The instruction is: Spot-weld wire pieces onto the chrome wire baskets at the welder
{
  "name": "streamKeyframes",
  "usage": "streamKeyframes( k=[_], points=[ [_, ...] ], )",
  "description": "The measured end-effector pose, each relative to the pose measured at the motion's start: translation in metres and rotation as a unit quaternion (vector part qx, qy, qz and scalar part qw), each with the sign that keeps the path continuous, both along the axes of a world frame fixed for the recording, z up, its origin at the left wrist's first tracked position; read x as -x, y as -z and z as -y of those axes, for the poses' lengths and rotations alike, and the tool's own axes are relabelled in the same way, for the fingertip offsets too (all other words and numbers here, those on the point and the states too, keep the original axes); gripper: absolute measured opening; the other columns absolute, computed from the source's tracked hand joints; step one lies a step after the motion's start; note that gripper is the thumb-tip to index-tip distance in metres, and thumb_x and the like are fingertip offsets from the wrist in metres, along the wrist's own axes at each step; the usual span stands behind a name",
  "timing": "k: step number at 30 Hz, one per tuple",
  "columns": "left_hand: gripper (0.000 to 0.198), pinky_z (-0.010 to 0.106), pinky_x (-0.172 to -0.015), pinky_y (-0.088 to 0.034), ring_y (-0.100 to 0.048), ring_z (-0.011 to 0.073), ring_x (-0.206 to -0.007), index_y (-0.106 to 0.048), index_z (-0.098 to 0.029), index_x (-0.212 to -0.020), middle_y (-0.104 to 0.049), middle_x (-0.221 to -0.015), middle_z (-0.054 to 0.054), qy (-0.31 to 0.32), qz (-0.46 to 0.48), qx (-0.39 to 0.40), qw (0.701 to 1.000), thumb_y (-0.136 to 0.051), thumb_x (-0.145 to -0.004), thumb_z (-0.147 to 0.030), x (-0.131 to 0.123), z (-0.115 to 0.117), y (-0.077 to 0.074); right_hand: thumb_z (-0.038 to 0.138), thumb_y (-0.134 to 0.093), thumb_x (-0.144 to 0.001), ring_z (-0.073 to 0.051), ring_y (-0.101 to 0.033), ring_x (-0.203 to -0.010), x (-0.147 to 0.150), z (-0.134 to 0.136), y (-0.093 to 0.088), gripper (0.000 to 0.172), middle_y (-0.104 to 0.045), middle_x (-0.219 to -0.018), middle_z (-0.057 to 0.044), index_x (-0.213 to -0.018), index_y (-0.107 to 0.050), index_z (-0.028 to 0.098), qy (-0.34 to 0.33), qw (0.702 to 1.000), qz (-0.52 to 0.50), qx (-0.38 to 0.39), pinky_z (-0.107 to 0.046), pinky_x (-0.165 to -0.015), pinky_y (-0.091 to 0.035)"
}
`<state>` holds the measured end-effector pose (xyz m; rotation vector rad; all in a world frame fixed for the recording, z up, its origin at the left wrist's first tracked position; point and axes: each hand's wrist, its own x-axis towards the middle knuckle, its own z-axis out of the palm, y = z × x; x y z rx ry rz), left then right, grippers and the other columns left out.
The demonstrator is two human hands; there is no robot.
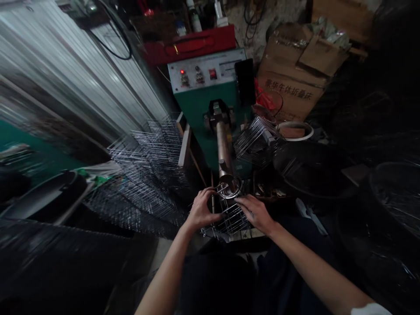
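A shiny metal wire ring sits at the near end of a metal tube that juts from a green machine. My left hand is curved at the ring's left side, fingertips on its wire and thumb lower down. From the right, my right hand pinches the ring's near edge with fingers close together. Below the ring, between my hands, is a crossed wire rack; whether it joins the ring I cannot tell.
Stacked wire racks stand left of the machine. More bent wire pieces lie to its right, near a round white-rimmed container and a large cardboard box. The control panel has a lit red lamp. A dark phone-like slab hangs beside it.
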<state>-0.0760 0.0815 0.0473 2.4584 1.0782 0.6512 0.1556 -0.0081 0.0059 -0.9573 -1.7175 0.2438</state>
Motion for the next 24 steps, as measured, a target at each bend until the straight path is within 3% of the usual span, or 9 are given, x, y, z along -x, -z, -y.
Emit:
streamKeyframes(
  k=[7,13,18,24],
  points=[
    [0.059,0.049,-0.104,-0.044,-0.053,0.0324,-0.122,-0.057,-0.021,-0.111,-0.057,-0.130,0.012,0.007,0.025,-0.011,1.000,-0.084,-0.063,-0.041,-0.001,0.000,0.003,0.021,-0.051,-0.102,-0.019,-0.066,-0.093,0.004,-0.001,-0.003,0.020,-0.068,-0.103,-0.007,-0.118,-0.064,0.022,0.004,1.000,-0.010,0.029,-0.031,-0.084,-0.057],
    [0.066,0.050,-0.098,-0.046,-0.054,0.0336,-0.115,-0.056,-0.021,-0.113,-0.057,-0.130,0.012,-0.052,-0.038,-0.060,0.996,-0.086,-0.060,-0.048,-0.010,0.010,-0.003,0.021,-0.051,-0.101,-0.020,-0.065,-0.091,0.000,0.002,0.003,0.013,-0.065,-0.099,-0.009,-0.105,-0.063,0.020,0.061,0.996,-0.024,0.060,-0.034,-0.084,-0.056],
    [0.065,0.048,-0.102,-0.045,-0.053,0.0324,-0.118,-0.057,-0.020,-0.111,-0.058,-0.129,0.011,-0.031,-0.021,-0.031,0.999,-0.087,-0.058,-0.041,-0.014,-0.001,-0.004,0.022,-0.055,-0.099,-0.023,-0.063,-0.093,-0.008,-0.002,0.001,0.010,-0.064,-0.098,-0.008,-0.106,-0.063,0.020,0.077,0.994,-0.014,0.072,-0.037,-0.086,-0.053],
    [0.064,0.049,-0.102,-0.045,-0.054,0.0325,-0.119,-0.058,-0.020,-0.111,-0.058,-0.129,0.011,-0.028,0.002,-0.007,1.000,-0.088,-0.056,-0.038,-0.009,-0.013,0.000,0.019,-0.055,-0.098,-0.021,-0.063,-0.086,-0.014,-0.006,0.002,0.010,-0.064,-0.091,-0.005,-0.102,-0.064,0.020,0.047,0.993,-0.007,0.105,-0.031,-0.077,-0.050]
  ],
)
